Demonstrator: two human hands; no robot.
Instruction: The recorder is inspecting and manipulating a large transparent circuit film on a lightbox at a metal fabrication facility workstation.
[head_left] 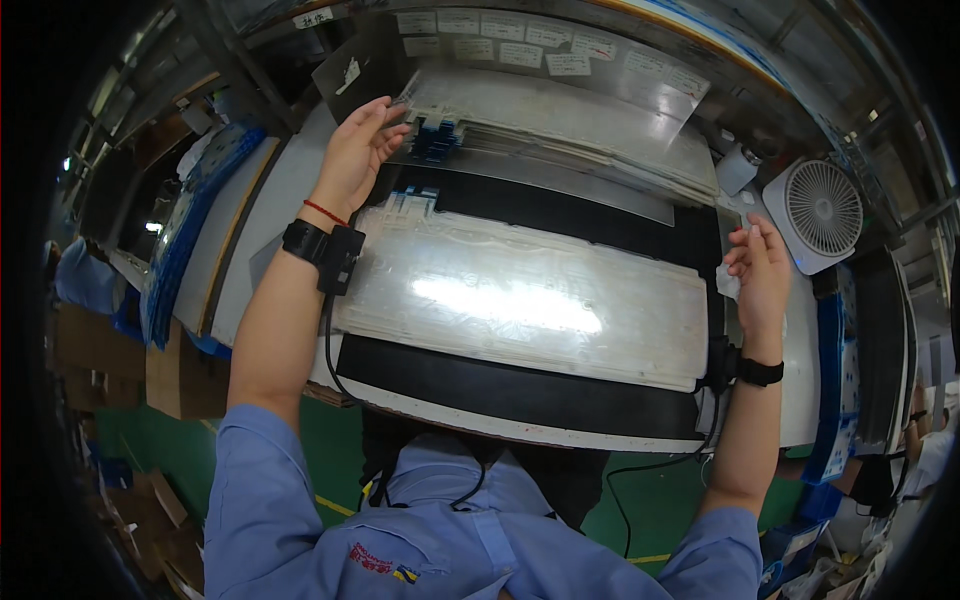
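Observation:
My left hand (362, 148) is raised at the far left of the bench, fingers apart and loosely bent. Its fingertips are beside the corner of a stack of clear flat sheets (570, 150); no firm hold on them shows. Before me a glossy translucent panel (480, 290) lies flat on a black mat (520, 405), a notched tab at its upper left corner. Off the panel's right end is my right hand (760, 275), its fingers curled in. A crumpled white tissue (728, 283) shows at those fingers and seems held by them.
A white fan (822, 208) stands at the right, beside a small whitish bottle (738, 170). Behind the sheets rises an upright panel with paper notes (520, 54). Blue racks (195, 225) flank the bench at left. Black cables (625, 470) hang from my wrist devices.

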